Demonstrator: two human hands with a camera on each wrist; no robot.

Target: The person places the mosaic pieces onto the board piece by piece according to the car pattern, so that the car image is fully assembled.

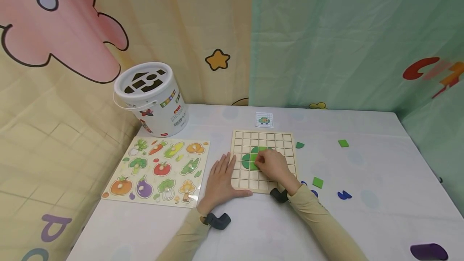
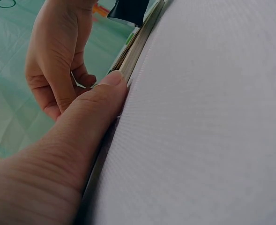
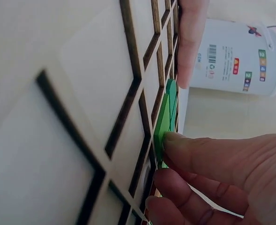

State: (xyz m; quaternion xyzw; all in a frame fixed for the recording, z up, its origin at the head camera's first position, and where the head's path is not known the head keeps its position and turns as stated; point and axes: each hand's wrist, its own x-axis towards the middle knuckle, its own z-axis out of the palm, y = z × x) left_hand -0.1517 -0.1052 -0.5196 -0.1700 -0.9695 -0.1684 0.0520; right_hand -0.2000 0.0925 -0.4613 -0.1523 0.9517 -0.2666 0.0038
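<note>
A wooden grid board (image 1: 238,183) lies on the table, with dark green rounded pieces (image 1: 245,161) and bright green squares in its middle cells. My left hand (image 1: 222,178) rests spread at its lower left corner, fingers along the left side. In the left wrist view, the left thumb (image 2: 88,112) lies along the board's edge (image 2: 140,44). Over the middle of the board, my right hand (image 1: 273,165) pinches a green square tile (image 3: 162,127) between thumb and fingers. The tile sits close over the grid, beside a dark green piece (image 3: 172,96).
Right of the board lie green squares (image 1: 317,182), a dark green piece (image 1: 299,145) and blue pieces (image 1: 344,195). A picture card (image 1: 264,120) lies behind it. At left are a vegetable puzzle (image 1: 170,180) and a white bucket (image 1: 159,112). A purple object (image 1: 429,251) lies front right.
</note>
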